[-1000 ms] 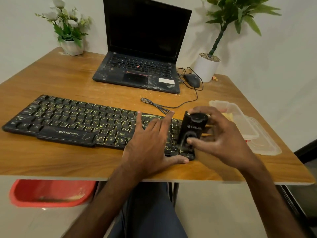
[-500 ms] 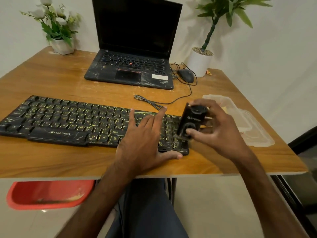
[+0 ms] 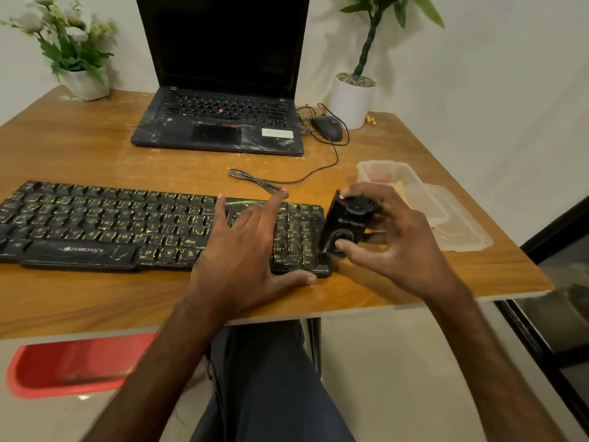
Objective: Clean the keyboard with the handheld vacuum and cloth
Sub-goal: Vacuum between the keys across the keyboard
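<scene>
A black keyboard is laid lengthwise along the near part of a wooden bench. The left hand is laid flat on the right part of the keyboard. Its fingers are held straight and spread apart over the keys, and its thumb is stretched along the keyboard's near edge.

A small black handheld vacuum is gripped in the right hand. It is held nearly upright, with its top tilted a little to the right. The fingers of that hand are curled and clamped round the far and right sides of its body, and the thumb is pressed on the round ring on its front. Its lower end is placed at the right edge of the keyboard, by the near corner. Whether it touches the keys cannot be told.

An open black laptop is set at the far middle of the bench, with a dark mouse just to its right and a thin cable trailed between laptop and keyboard. A clear plastic box is seen to the right, partly hidden behind the right hand. White pots of flowers and of a green plant are stood at the far left and far right corners. A red tub is seen on the floor under the bench.
</scene>
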### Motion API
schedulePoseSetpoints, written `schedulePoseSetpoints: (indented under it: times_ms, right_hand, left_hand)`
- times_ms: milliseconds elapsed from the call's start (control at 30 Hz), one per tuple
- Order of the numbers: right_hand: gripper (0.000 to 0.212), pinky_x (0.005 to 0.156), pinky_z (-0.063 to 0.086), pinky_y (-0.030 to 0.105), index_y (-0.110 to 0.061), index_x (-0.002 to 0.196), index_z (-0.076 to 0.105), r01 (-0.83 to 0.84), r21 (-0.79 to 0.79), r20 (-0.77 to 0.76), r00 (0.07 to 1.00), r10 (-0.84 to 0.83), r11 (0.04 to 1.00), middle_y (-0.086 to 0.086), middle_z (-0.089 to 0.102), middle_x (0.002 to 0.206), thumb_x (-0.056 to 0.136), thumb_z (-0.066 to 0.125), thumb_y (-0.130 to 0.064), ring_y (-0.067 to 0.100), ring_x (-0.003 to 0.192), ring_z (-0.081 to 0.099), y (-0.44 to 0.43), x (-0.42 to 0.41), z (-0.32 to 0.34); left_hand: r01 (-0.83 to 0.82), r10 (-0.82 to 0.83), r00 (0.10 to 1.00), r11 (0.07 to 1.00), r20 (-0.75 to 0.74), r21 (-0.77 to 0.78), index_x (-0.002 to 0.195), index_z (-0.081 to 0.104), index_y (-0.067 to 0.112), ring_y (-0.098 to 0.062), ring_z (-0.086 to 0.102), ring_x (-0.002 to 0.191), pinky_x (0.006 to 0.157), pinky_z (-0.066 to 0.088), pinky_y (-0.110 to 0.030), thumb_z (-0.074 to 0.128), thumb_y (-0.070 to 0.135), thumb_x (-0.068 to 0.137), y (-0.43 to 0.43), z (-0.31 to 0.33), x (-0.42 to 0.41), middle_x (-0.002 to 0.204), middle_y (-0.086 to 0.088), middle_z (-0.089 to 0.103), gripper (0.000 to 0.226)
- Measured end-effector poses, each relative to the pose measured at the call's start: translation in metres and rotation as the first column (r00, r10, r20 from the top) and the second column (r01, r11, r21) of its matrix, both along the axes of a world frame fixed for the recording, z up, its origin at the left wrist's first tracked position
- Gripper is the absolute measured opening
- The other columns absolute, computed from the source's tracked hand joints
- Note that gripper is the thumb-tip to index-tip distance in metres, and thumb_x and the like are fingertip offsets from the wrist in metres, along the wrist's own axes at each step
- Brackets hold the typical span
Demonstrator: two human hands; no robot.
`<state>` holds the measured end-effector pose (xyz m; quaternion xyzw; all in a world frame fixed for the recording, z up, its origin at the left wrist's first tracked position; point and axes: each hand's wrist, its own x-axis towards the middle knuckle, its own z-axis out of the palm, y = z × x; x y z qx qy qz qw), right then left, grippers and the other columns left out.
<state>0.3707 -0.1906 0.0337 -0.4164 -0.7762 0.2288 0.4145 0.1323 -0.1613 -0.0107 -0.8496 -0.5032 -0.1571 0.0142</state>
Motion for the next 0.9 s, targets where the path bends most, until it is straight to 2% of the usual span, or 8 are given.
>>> schedulePoseSetpoints:
  times_ms: [100, 233, 400, 533, 633, 767, 800, 900]
  right_hand:
    - [0.068, 0.075, 0.062, 0.038, -0.032, 0.130, 0.051, -0.060, 0.019, -0.029, 0.998, 0.060, 0.998, -0.012, 0.058, 0.125, 0.076, 0.083, -0.006, 0.020, 0.110, 0.065, -0.016, 0.002, -0.010]
    - [0.068, 0.080, 0.062, 0.037, -0.034, 0.132, 0.049, 0.019, 0.082, 0.087, 0.996, -0.026, 0.996, -0.009, 0.060, 0.128, 0.077, 0.082, -0.010, 0.013, 0.113, 0.065, -0.019, 0.018, -0.008]
    - [0.066, 0.077, 0.062, 0.039, -0.023, 0.129, 0.051, -0.023, 0.046, -0.095, 0.995, 0.027, 0.999, -0.007, 0.058, 0.125, 0.075, 0.083, -0.002, 0.021, 0.109, 0.066, -0.023, 0.005, -0.015]
    - [0.068, 0.079, 0.062, 0.039, -0.029, 0.131, 0.049, 0.120, 0.106, -0.022, 0.993, -0.118, 0.987, -0.018, 0.055, 0.127, 0.077, 0.082, -0.007, 0.014, 0.111, 0.065, -0.009, 0.013, -0.017]
    - [0.071, 0.077, 0.062, 0.040, -0.038, 0.126, 0.052, 0.041, 0.021, -0.175, 0.984, -0.037, 0.999, -0.004, 0.056, 0.125, 0.075, 0.082, 0.001, 0.024, 0.108, 0.066, -0.013, 0.007, -0.019]
    - [0.072, 0.080, 0.061, 0.031, -0.042, 0.127, 0.049, 0.142, 0.103, -0.084, 0.988, -0.134, 0.984, -0.024, 0.055, 0.122, 0.075, 0.083, -0.004, 0.012, 0.110, 0.065, -0.008, 0.007, -0.021]
    - [0.071, 0.079, 0.061, 0.033, -0.041, 0.126, 0.049, 0.167, 0.076, -0.114, 0.981, -0.158, 0.983, -0.022, 0.055, 0.122, 0.076, 0.082, -0.004, 0.012, 0.109, 0.066, -0.007, 0.008, -0.022]
    - [0.069, 0.069, 0.062, 0.036, -0.027, 0.125, 0.050, 0.037, 0.005, -0.265, 0.964, -0.034, 0.999, 0.011, 0.055, 0.119, 0.075, 0.077, 0.011, 0.022, 0.099, 0.070, -0.012, 0.006, -0.027]
  left_hand:
    - [-0.018, 0.018, 1.000, 1.000, -0.010, -0.012, 0.156, -0.014, 0.020, -0.019, 0.036, 0.146, 0.121, 0.002, -0.064, 0.026, 0.106, 0.059, -0.001, 0.000, 0.000, 0.155, -0.004, 0.043, 0.135]
    - [-0.021, 0.021, 1.000, 1.000, -0.013, -0.008, 0.156, -0.012, 0.020, -0.020, 0.037, 0.145, 0.121, 0.004, -0.064, 0.028, 0.106, 0.058, 0.000, -0.001, 0.000, 0.155, -0.005, 0.044, 0.137]
    - [-0.021, 0.021, 1.000, 1.000, -0.004, -0.006, 0.157, -0.009, 0.020, -0.020, 0.040, 0.143, 0.122, 0.001, -0.063, 0.025, 0.106, 0.059, -0.001, 0.000, 0.001, 0.152, -0.004, 0.047, 0.134]
    - [-0.008, 0.008, 1.000, 1.000, 0.000, -0.027, 0.157, -0.011, 0.020, -0.018, 0.038, 0.144, 0.121, -0.004, -0.063, 0.025, 0.107, 0.059, -0.002, 0.000, -0.001, 0.154, -0.002, 0.044, 0.136]
    - [0.008, -0.008, 1.000, 1.000, 0.023, -0.022, 0.157, -0.008, 0.020, -0.018, 0.041, 0.143, 0.121, -0.002, -0.064, 0.026, 0.107, 0.059, -0.005, 0.001, -0.004, 0.153, -0.001, 0.047, 0.136]
    - [0.020, -0.020, 0.999, 1.000, 0.034, -0.007, 0.159, 0.001, 0.018, -0.020, 0.045, 0.140, 0.121, 0.003, -0.065, 0.027, 0.107, 0.061, -0.006, 0.001, -0.005, 0.150, -0.004, 0.050, 0.135]
    - [0.026, -0.026, 0.999, 1.000, 0.039, -0.007, 0.159, 0.002, 0.018, -0.020, 0.045, 0.139, 0.121, 0.003, -0.065, 0.028, 0.106, 0.061, -0.006, 0.002, -0.006, 0.150, -0.004, 0.051, 0.135]
    - [0.043, -0.042, 0.997, 0.999, 0.057, -0.011, 0.159, 0.002, 0.018, -0.019, 0.046, 0.139, 0.121, 0.003, -0.066, 0.031, 0.105, 0.062, -0.007, 0.001, -0.008, 0.149, -0.003, 0.051, 0.134]
